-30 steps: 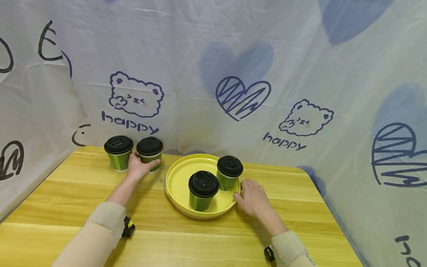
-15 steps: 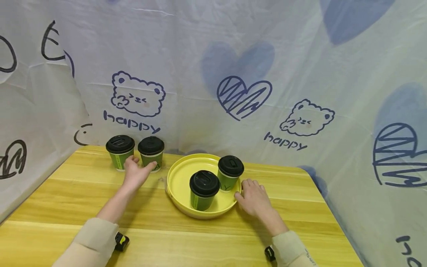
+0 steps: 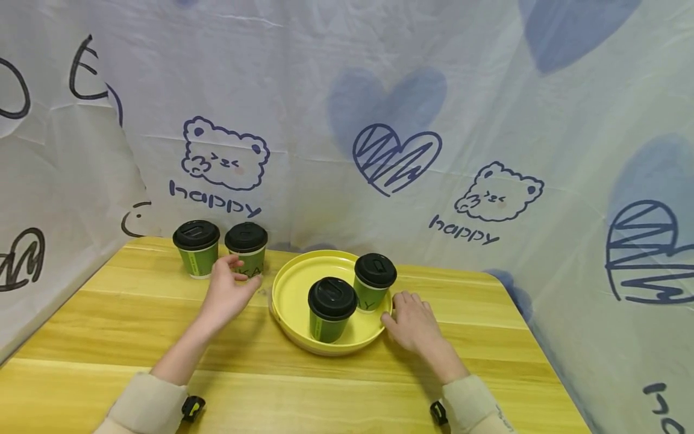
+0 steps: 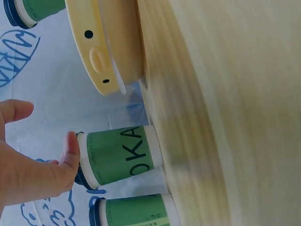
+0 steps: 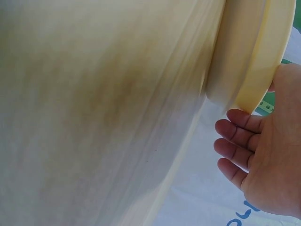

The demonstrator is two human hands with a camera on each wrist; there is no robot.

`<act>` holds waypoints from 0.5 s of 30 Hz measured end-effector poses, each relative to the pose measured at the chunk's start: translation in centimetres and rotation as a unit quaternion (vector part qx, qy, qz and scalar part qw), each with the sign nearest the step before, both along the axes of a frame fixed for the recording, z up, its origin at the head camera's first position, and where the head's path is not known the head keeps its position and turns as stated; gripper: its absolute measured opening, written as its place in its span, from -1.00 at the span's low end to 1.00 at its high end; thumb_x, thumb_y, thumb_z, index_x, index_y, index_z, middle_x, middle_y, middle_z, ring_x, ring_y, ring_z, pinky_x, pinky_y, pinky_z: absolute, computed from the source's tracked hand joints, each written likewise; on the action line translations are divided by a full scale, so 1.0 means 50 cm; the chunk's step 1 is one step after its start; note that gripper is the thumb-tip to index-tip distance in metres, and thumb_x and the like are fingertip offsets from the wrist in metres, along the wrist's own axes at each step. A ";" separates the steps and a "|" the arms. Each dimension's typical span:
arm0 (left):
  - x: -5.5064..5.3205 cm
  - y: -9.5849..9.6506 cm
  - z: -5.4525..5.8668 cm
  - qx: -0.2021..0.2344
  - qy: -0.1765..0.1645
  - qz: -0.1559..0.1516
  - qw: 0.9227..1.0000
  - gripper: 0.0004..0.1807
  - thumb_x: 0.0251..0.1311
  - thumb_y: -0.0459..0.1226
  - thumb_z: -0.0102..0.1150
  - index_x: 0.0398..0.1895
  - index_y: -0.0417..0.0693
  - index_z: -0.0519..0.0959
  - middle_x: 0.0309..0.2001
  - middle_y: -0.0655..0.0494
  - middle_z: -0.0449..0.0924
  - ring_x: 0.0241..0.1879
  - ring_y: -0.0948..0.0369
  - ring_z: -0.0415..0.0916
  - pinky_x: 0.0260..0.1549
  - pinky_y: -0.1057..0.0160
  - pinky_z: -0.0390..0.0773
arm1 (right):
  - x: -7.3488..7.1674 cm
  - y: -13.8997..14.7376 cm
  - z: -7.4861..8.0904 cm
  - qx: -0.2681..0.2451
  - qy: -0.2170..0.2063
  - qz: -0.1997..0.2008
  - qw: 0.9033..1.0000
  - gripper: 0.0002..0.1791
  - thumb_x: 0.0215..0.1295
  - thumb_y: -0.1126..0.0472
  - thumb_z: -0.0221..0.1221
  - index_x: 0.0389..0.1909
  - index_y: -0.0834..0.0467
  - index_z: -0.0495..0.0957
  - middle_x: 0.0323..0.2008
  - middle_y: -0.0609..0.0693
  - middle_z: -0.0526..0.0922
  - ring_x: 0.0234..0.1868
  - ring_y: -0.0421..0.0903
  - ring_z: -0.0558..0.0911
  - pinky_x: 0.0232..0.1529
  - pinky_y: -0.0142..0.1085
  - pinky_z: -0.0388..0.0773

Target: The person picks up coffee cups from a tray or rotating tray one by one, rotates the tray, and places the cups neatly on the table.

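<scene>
My left hand [image 3: 230, 288] is off the cups, its thumb and fingers spread apart with nothing between them. Just beyond it stands a green paper cup with a black lid [image 3: 246, 237], upright on the table; its printed letters show in the left wrist view on the cup [image 4: 120, 155]. A second lidded cup [image 3: 197, 250] stands to its left. My right hand [image 3: 413, 322] pinches the right rim of a round yellow tray [image 3: 290, 283], thumb inside and fingers outside. Two more lidded cups stand upright in the tray, a front one [image 3: 329, 304] and a back right one [image 3: 374, 280].
The wooden table [image 3: 303, 392] reaches back to a pale printed curtain [image 3: 303, 150], which hangs close behind the cups and tray. Another curtain side [image 3: 59, 181] stands along the left edge. A small face decorates the tray's side [image 4: 96, 52].
My left hand has let go of the cup at the back left and drawn back toward me. That cup stays standing in place. My right hand and the tray have not moved.
</scene>
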State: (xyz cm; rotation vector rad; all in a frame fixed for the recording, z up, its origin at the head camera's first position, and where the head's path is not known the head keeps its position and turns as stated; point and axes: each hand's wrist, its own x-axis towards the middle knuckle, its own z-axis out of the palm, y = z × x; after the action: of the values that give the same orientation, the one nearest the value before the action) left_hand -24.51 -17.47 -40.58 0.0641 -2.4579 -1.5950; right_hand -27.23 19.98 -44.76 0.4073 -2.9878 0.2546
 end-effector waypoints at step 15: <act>-0.010 0.034 -0.022 -0.071 -0.068 -0.091 0.991 -0.21 0.26 -0.30 0.34 0.41 -0.56 0.20 0.30 -0.45 0.36 0.20 -0.24 0.52 0.04 -0.05 0.67 | 0.003 0.001 0.000 -0.009 0.004 0.001 1.000 -0.70 0.40 -0.02 0.08 -0.21 0.17 0.42 -0.24 0.04 0.43 -0.16 0.05 0.39 -0.16 -0.08 0.34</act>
State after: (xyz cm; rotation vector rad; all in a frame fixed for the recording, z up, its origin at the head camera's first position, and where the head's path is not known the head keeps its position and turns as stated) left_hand -25.00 -15.75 -41.70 -0.0790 -2.7448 -1.5251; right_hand -27.09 20.04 -44.77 0.4073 -2.9753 0.2803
